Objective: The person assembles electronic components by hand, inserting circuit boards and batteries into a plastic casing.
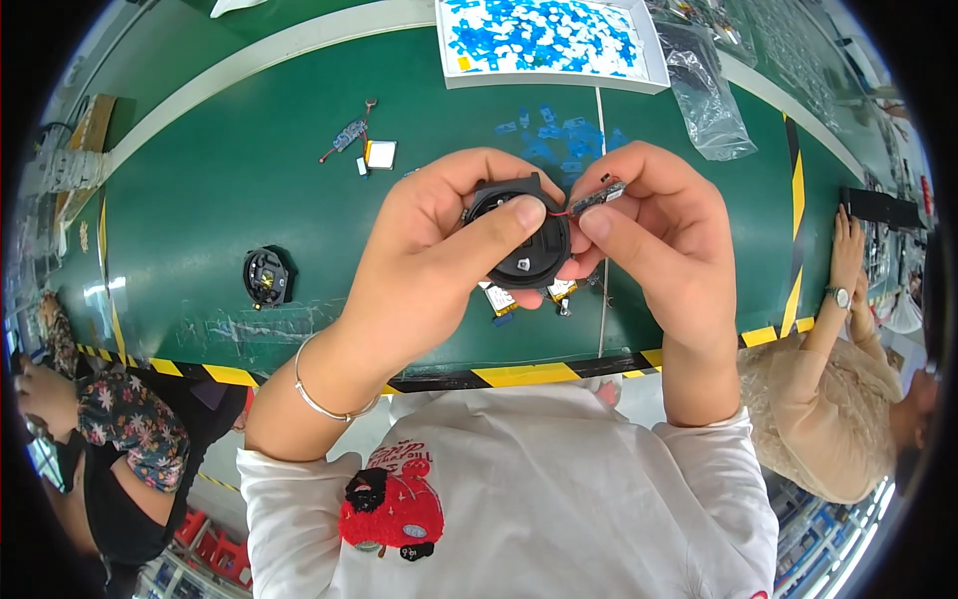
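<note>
Two hands meet above the green tabletop point(249, 170), both forearms rising from the lower edge and bent inward at the wrist. Left hand point(439, 250), a thin metal bangle point(319, 399) on its wrist, is closed around the left side of a round black casing point(524, 245); its thumb lies flat across the open face of the casing, and its fingers curl behind the rim. Right hand point(664, 235) is closed in a pinch on a small circuit board point(597, 192), held just beside the upper right edge of the casing, with a thin red wire point(559, 212) running from board to casing. The thumb of this hand presses toward the casing's right rim.

Relative to the held casing: a second round black casing point(266, 277) lies well to its left on the tabletop; a small board with a white square part point(379, 154) lies up and to the left; a white tray of blue pieces point(544, 40) stands beyond it; flat yellow-marked parts point(499, 299) lie just beneath it. Another person's hand point(848, 245) rests far to the right.
</note>
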The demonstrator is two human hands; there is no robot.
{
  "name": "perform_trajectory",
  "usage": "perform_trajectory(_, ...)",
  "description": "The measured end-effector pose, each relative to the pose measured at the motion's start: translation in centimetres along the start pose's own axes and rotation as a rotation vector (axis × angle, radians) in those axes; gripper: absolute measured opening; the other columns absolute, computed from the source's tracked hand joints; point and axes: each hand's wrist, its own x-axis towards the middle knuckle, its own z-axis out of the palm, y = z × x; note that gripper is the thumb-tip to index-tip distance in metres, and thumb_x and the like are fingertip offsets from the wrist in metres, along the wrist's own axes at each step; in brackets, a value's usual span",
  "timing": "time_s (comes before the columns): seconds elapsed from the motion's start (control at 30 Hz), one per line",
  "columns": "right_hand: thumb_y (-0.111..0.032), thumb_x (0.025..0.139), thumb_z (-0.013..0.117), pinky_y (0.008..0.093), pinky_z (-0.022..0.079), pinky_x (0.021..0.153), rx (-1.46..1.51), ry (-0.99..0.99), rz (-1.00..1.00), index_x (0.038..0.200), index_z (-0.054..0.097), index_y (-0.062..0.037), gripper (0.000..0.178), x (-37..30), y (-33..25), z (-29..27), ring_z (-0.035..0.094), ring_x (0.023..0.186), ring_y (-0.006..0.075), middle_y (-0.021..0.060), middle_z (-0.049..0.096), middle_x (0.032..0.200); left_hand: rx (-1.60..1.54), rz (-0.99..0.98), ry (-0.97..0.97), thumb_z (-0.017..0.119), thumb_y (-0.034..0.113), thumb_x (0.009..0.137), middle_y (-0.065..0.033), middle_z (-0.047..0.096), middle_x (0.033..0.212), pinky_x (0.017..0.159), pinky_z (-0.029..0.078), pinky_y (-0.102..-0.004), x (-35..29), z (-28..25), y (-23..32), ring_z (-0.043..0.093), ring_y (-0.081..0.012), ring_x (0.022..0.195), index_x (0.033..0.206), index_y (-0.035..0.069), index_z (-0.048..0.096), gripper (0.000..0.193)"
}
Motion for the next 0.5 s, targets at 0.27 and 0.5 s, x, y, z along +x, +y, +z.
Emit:
perform_trajectory(0.27, 0.006, 0.082, 0.054, 0.0239, 0.054, 0.059, -0.031, 0.034, -0.096, 0.094, 0.053, 0.0055, 0.011, -0.32, 0.04, 0.67, 0.062, 0.068, 0.013, 0.0087, 0.058, 0.083, 0.096, 0.02, 0.042, 0.049, 0.001, 0.086, -0.0133, 0.064, 0.081, 0.052, 0.053, -0.0246, -0.25, 0.57, 0.24, 0.064, -0.0155, 0.066, 0.097, -0.008, 0.058, 0.016)
perform_trajectory(0.5, 0.009, 0.081, 0.054, 0.0234, 0.053, 0.061, -0.053, 0.045, -0.136, 0.093, 0.054, 0.0055, 0.012, -0.37, 0.05, 0.64, 0.062, 0.069, 0.0125, 0.0087, 0.057, 0.084, 0.097, 0.021, 0.049, 0.048, -0.003, 0.083, -0.0137, 0.064, 0.078, 0.052, 0.054, -0.0254, -0.24, 0.71, 0.3, 0.065, -0.0165, 0.067, 0.094, -0.008, 0.058, 0.015)
